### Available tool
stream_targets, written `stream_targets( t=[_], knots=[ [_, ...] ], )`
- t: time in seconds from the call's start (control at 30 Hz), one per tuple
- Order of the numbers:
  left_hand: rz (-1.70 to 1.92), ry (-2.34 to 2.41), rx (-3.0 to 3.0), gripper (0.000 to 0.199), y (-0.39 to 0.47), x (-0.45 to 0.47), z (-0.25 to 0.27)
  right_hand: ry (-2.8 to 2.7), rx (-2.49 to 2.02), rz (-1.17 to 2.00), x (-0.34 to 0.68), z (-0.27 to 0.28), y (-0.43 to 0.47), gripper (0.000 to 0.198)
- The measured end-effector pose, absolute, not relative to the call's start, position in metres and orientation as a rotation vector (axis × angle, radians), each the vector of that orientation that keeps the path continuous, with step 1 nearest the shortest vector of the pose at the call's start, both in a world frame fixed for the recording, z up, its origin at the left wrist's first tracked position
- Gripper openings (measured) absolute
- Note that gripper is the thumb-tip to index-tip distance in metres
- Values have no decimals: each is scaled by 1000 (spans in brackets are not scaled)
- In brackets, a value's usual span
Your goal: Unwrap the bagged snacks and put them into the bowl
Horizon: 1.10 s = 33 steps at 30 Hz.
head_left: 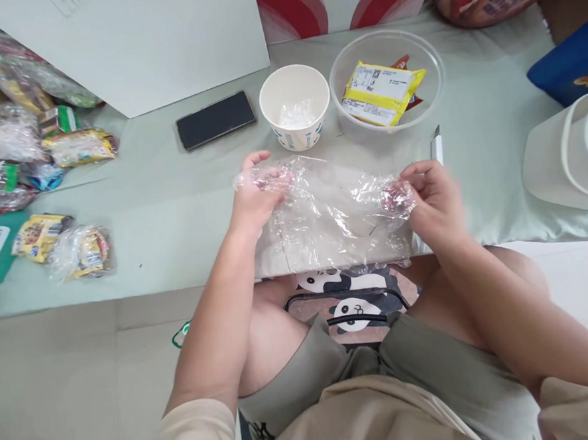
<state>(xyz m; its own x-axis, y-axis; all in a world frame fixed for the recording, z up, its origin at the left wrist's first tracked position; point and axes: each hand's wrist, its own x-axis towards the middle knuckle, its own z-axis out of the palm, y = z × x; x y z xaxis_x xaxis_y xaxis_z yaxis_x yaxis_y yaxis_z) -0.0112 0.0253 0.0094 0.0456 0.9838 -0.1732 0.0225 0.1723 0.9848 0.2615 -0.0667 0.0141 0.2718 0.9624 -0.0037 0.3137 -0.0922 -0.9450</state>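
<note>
A sheet of clear plastic wrap [338,210] stretches between my two hands over the table's front edge. My left hand [257,192] grips its left end, the film bunched over the fingers. The right end is gathered in the fingers of my right hand [432,198], slightly blurred. Just beyond the film stands a white paper cup [295,100] with crumpled clear plastic inside. To the cup's right, a clear round plastic bowl [387,75] holds a yellow-and-white packet [380,92] and a reddish-brown one partly under it. Behind my right hand lies a white box cutter [436,146].
A black phone [217,120] lies left of the cup, before a large white box [173,41]. Wrapped snack packets [78,148] are heaped at the left, with wrapped packs [81,251] nearer me. White containers [563,154] stand at the right.
</note>
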Motion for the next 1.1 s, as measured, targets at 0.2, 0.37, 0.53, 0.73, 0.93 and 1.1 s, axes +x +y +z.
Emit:
stream_targets(
  t=[0.2,0.37,0.53,0.73,0.93,1.1],
  knots=[
    [1040,1174,1147,31,23,-17,11,-1043,-1484,977,260,14,-61,56],
    [822,1094,1132,44,23,-23,17,-1052,-1488,896,263,12,-57,34],
    [791,1216,1178,32,27,-28,15,-995,-1464,876,269,11,-52,37],
    [933,1141,1025,30,30,-32,28,-927,-1433,909,272,17,-49,32],
    [934,1175,894,23,34,-28,33,-847,-1347,1032,275,24,-47,29],
    [926,1193,899,14,36,-28,35,-870,-1333,1021,285,24,-46,18]
  ],
)
